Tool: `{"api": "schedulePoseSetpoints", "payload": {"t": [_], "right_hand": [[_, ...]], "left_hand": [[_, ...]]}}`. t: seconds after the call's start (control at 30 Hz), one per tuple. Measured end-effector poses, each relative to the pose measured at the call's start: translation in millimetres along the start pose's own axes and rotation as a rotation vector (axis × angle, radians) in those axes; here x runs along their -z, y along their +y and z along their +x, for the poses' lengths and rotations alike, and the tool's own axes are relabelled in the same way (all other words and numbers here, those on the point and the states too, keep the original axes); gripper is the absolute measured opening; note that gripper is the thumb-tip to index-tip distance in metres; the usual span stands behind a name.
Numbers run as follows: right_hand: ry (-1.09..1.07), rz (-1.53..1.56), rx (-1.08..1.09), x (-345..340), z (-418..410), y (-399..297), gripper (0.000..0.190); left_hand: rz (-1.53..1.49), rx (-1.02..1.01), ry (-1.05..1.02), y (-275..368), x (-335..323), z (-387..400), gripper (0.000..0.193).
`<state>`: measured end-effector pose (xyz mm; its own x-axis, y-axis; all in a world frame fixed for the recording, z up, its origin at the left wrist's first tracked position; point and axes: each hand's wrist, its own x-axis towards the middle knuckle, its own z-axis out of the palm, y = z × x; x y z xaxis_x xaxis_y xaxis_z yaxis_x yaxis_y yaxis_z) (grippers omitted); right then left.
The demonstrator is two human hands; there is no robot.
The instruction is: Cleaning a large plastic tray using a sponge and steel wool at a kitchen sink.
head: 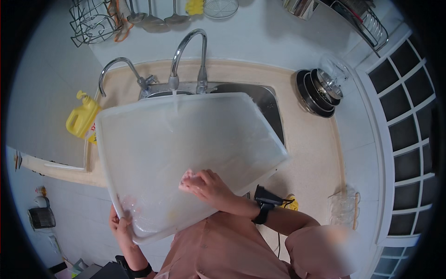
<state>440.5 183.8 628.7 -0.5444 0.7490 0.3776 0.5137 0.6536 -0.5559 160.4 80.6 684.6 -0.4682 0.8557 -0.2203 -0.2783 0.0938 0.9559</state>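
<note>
A large translucent plastic tray or lid [195, 139] with a raised rim lies slanted over the stainless steel sink [268, 101]. Water runs from the tall chrome faucet [188, 42] onto its far part. My left hand [121, 223] grips the rim at the near left corner, with the thumb on top. In my right hand [205, 185] is a pinkish, wet cloth or sponge [186, 179], pressed against the middle of the surface. Wet streaks and suds show near the lower left corner.
A yellow jug with a pump [82, 117] stands left of the tray. A second, smaller curved faucet [120, 62] is at the back left. Stacked dark pans [315, 92] sit at the counter's back right. Ladles [150, 21] and a wire rack [94, 26] hang on the wall.
</note>
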Motion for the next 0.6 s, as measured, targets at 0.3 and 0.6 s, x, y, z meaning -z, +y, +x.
{"api": "schedulePoseSetpoints", "payload": {"t": [0.3, 0.6], "right_hand": [[-0.009, -0.696, -0.526, 43, -56, 222, 0.028], [0.027, -0.308, -0.469, 8, 29, 145, 0.021]], "left_hand": [[0.069, -0.042, 0.032, -6, 13, -9, 0.069], [0.097, -0.030, 0.088, 4, 5, -8, 0.071]]}}
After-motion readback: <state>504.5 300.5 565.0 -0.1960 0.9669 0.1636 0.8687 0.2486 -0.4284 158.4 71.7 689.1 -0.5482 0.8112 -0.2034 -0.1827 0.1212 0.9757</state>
